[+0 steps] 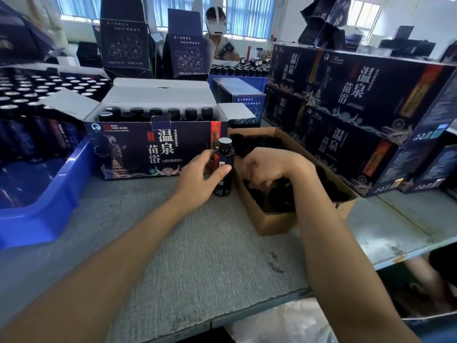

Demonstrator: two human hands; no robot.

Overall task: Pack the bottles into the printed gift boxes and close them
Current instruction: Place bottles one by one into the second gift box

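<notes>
A dark bottle (224, 154) with a black cap stands upright on the grey table, and my left hand (200, 177) grips it round the middle. Behind it a printed gift box (138, 147) sits open, flaps up, holding a row of black-capped bottles (158, 113). To the right, a brown cardboard box (269, 221) holds several small black pieces. My right hand (268, 167) reaches down into it with curled fingers; the fingertips are hidden, so what they hold is unclear.
A blue bin (42, 209) at the left holds more bottles, with a tray of capped bottles (29, 92) behind it. Closed printed gift boxes (351, 115) are stacked at the right. A person with a headset (216, 33) sits across the table. Grey table (197, 256) lies in front.
</notes>
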